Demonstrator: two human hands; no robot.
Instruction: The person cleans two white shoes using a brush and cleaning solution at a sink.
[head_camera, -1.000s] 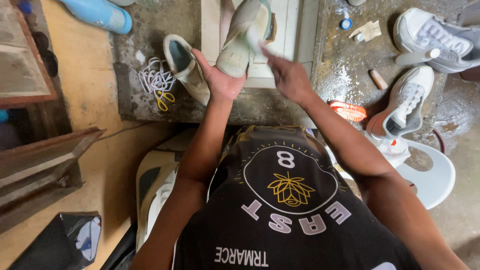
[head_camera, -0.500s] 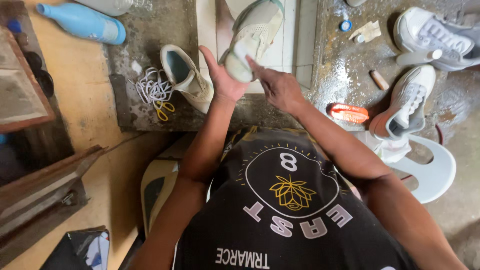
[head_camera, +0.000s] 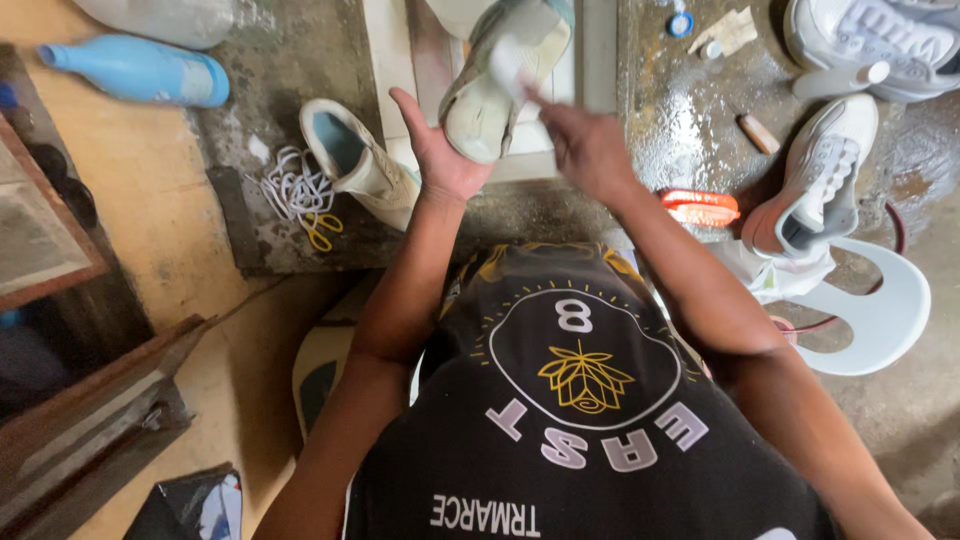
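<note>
Beige shoe (head_camera: 490, 95) in hands, laces (head_camera: 290, 185), scissors (head_camera: 322, 230), brush (head_camera: 700, 207) nearby

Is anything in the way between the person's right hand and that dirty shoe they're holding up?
Nothing visible: the right hand presses a small white pad directly on the shoe, which the left hand holds up.

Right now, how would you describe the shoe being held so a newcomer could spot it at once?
Start at the wet concrete slab ahead of the person. Above its pale tiled centre, the left hand holds up a dirty cream shoe, with the right hand at its side. Unlike its mate and the white sneakers, it is lifted off the ground.
</note>
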